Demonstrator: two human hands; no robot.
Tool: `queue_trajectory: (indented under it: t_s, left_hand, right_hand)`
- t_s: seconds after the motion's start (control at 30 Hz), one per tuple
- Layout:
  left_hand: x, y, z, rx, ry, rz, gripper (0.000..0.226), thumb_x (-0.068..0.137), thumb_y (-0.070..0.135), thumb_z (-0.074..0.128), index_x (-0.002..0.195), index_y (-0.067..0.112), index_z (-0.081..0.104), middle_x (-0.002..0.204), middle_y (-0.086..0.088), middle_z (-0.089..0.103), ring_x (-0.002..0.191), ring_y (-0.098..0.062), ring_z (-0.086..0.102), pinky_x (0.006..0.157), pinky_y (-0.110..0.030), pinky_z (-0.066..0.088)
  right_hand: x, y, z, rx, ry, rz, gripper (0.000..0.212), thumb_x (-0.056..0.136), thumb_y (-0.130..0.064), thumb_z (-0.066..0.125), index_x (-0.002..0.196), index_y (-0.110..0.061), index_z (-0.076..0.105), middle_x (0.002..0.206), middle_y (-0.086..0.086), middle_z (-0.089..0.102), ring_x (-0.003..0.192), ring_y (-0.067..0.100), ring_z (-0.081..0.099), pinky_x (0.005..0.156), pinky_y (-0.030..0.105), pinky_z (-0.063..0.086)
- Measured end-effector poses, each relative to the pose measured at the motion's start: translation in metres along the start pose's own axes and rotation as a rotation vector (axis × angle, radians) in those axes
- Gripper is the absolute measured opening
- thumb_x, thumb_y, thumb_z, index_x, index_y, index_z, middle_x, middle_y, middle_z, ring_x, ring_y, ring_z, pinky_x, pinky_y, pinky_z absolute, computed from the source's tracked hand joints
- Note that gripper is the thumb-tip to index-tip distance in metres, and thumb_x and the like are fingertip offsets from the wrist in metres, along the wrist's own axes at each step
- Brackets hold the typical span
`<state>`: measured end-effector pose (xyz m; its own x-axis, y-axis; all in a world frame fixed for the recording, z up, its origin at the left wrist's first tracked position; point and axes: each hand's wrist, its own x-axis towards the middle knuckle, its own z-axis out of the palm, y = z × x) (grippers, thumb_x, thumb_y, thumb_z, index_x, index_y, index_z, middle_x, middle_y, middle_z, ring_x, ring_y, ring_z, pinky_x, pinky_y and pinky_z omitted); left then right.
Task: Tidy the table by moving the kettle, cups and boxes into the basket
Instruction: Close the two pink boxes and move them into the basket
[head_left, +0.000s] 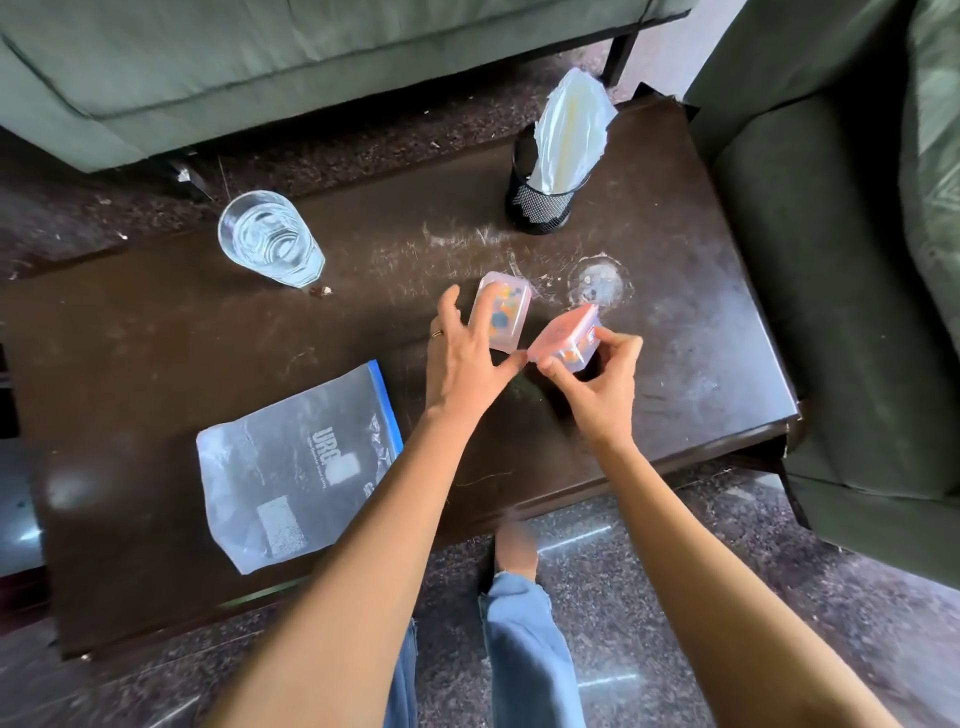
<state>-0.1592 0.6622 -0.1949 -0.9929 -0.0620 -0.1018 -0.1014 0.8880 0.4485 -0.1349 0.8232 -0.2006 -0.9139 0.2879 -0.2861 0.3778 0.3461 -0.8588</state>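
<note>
Between two green sofas, desk (675, 338): dark brown, scratched top that carries everything named below.
Zip bag (296, 467): clear, blue seal strip, flat at the near left, well apart from the boxes.
Mesh holder (540, 202): black, upright at the far edge, with a white plastic bag (569, 124) standing in it.
Glass (267, 239): clear tumbler holding water, far left.
Left hand (462, 358): fingers spread and laid across the near side of the lying box; thumb reaching toward the tilted box; no closed grip evident.
Right hand (597, 384): fingertips and thumb pinching the tilted box by its walls.
Lying box (511, 306): small, translucent, coloured pieces inside, flat on the desk at centre.
Tilted box (569, 343): matching, pink lid, raised on edge just beside the lying box.
Step in hand: probably gathering the two boxes.
Next move: needs a firm left-hand hold on the lying box, lids kept shut; no kettle or basket is plainly seen, so the drop point must be found.
</note>
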Motion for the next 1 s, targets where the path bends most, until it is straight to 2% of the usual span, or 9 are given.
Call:
queue_trajectory:
  t_s: [0.13,0.27,0.37,0.43,0.5,0.67,0.83,0.9,1.0]
  left_hand:
    - [0.005,0.016,0.005,-0.019,-0.065,-0.122,0.066,0.082,0.045,0.066,0.136,0.025,0.034,0.13,-0.017,0.039,0.11,-0.033,0.051,0.087,-0.037,0.051]
    - [0.013,0.024,0.005,-0.019,-0.06,-0.207,0.061,0.086,0.042,0.062,0.135,0.023,0.032,0.119,-0.017,0.045,0.106,-0.031,0.052,0.079,-0.033,0.054]
    - [0.012,0.026,-0.003,-0.229,-0.012,-0.281,0.045,0.095,0.037,0.045,0.134,0.02,0.032,0.118,-0.021,0.051,0.1,-0.032,0.057,0.068,-0.03,0.049]
    - [0.007,0.024,-0.004,-0.438,0.034,-0.416,0.038,0.098,0.035,0.037,0.131,0.018,0.033,0.128,-0.018,0.05,0.105,-0.029,0.057,0.066,-0.029,0.049]
    - [-0.004,0.019,0.0,-0.501,0.086,-0.487,0.035,0.1,0.033,0.034,0.131,0.016,0.035,0.135,-0.014,0.048,0.107,-0.023,0.057,0.065,-0.026,0.052]
    - [-0.023,0.007,0.008,-0.407,0.138,-0.539,0.034,0.101,0.036,0.031,0.128,0.018,0.038,0.133,-0.009,0.052,0.095,-0.022,0.066,0.063,-0.037,0.061]
    - [-0.019,0.008,-0.006,-0.372,0.225,-0.597,0.04,0.1,0.029,0.035,0.139,0.024,0.03,0.126,-0.014,0.05,0.087,-0.026,0.065,0.059,-0.031,0.054]
    - [-0.019,0.005,-0.011,-0.258,0.261,-0.497,0.052,0.098,0.021,0.043,0.146,0.03,0.025,0.124,-0.012,0.046,0.077,-0.025,0.063,0.056,-0.03,0.05]
    - [-0.02,-0.006,-0.013,-0.018,0.174,-0.332,0.073,0.09,0.004,0.054,0.148,0.037,0.023,0.14,-0.014,0.037,0.073,-0.029,0.066,0.056,-0.034,0.054]
  right_hand:
    - [-0.008,0.019,-0.003,-0.138,0.042,-0.055,0.063,0.064,-0.03,0.086,0.108,-0.015,0.044,0.124,0.003,0.047,0.12,0.02,0.039,0.097,0.041,0.042]
    - [-0.012,0.028,-0.004,-0.273,0.083,-0.117,0.06,0.07,-0.018,0.082,0.117,-0.007,0.047,0.136,0.007,0.045,0.124,0.022,0.034,0.103,0.04,0.034]
    - [-0.021,0.033,-0.004,-0.273,0.133,-0.068,0.069,0.071,-0.017,0.079,0.128,-0.006,0.042,0.133,0.009,0.044,0.122,0.026,0.036,0.102,0.048,0.037]
    - [-0.03,0.033,-0.002,-0.222,0.155,-0.058,0.068,0.075,-0.016,0.075,0.131,-0.006,0.039,0.132,0.009,0.042,0.122,0.026,0.037,0.101,0.048,0.039]
    - [-0.037,0.03,0.001,-0.16,0.195,-0.069,0.067,0.078,-0.016,0.071,0.134,-0.006,0.036,0.133,0.01,0.039,0.123,0.025,0.038,0.102,0.045,0.04]
    - [-0.04,0.015,0.014,-0.13,0.245,-0.105,0.065,0.085,-0.026,0.064,0.14,-0.018,0.031,0.139,0.006,0.031,0.128,0.024,0.035,0.102,0.05,0.04]
    - [-0.028,-0.002,0.025,-0.238,0.16,-0.09,0.075,0.081,-0.038,0.068,0.143,-0.031,0.027,0.144,0.014,0.024,0.127,0.03,0.027,0.106,0.047,0.036]
    - [-0.022,-0.004,0.028,-0.309,0.146,-0.091,0.074,0.079,-0.042,0.069,0.141,-0.035,0.03,0.144,0.015,0.025,0.124,0.033,0.029,0.103,0.047,0.037]
    - [-0.016,-0.003,0.031,-0.369,0.125,-0.079,0.064,0.079,-0.043,0.067,0.135,-0.038,0.038,0.141,0.015,0.028,0.119,0.037,0.033,0.1,0.05,0.04]
